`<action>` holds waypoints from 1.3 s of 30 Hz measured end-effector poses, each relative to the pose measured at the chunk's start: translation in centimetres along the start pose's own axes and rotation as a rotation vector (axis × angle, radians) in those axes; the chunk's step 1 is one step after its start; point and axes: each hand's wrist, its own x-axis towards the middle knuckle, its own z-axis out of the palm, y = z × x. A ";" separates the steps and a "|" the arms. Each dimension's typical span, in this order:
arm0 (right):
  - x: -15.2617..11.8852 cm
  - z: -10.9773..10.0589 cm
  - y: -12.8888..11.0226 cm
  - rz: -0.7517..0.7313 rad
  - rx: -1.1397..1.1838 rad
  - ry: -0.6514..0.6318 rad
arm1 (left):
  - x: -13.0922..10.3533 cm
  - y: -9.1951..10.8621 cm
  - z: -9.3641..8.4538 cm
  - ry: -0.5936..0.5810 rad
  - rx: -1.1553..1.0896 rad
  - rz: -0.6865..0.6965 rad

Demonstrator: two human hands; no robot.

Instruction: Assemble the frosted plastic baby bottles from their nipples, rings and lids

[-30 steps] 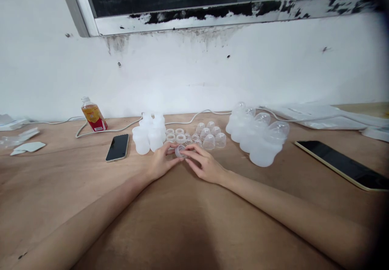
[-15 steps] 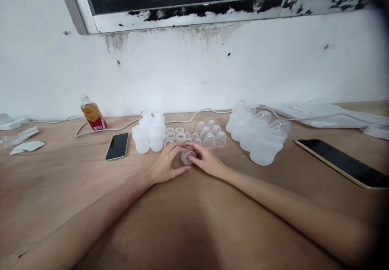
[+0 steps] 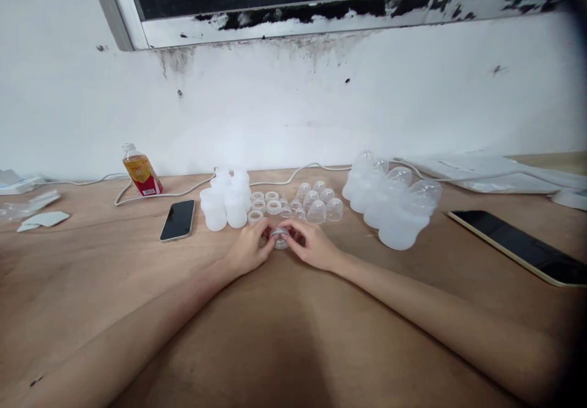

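Note:
Between my two hands, at the middle of the table, is a translucent bottle collar ring [image 3: 280,241], possibly with a clear nipple in it. My left hand [image 3: 254,246] pinches its left side between thumb and fingers. From the right, my right hand [image 3: 310,244] grips the opposite side, its fingers curled. Just beyond the hands lie several white collar rings [image 3: 273,207], small clear bottle nipples [image 3: 285,211] and clear dome caps [image 3: 317,211]. Several frosted white baby bottles [image 3: 236,211] stand in a group behind my left hand.
At the right are frosted bottles topped with clear domes [image 3: 398,230]. A phone [image 3: 178,220] lies left, and a larger dark-screened device [image 3: 518,246] lies far right. A drink bottle [image 3: 143,172], a white cable [image 3: 293,175] and plastic bags [image 3: 472,172] are near the wall.
My left hand's fingers have closed in from a spread curve onto the ring. The ring now sits flatter, with both hands pinching its sides.

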 end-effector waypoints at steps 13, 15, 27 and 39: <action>0.1 0.4 0.4 -0.009 -0.165 -0.028 | 0.0 0.3 0.0 -0.077 0.125 -0.020; 0.1 0.5 0.3 -0.025 -0.167 -0.037 | -0.1 0.1 0.0 -0.053 0.173 -0.035; -0.1 0.7 0.0 -0.047 -0.232 -0.067 | 0.0 0.7 0.1 -0.014 0.379 -0.007; -0.1 0.4 0.2 -0.081 -0.206 0.035 | -0.1 -0.3 0.1 0.005 0.096 -0.013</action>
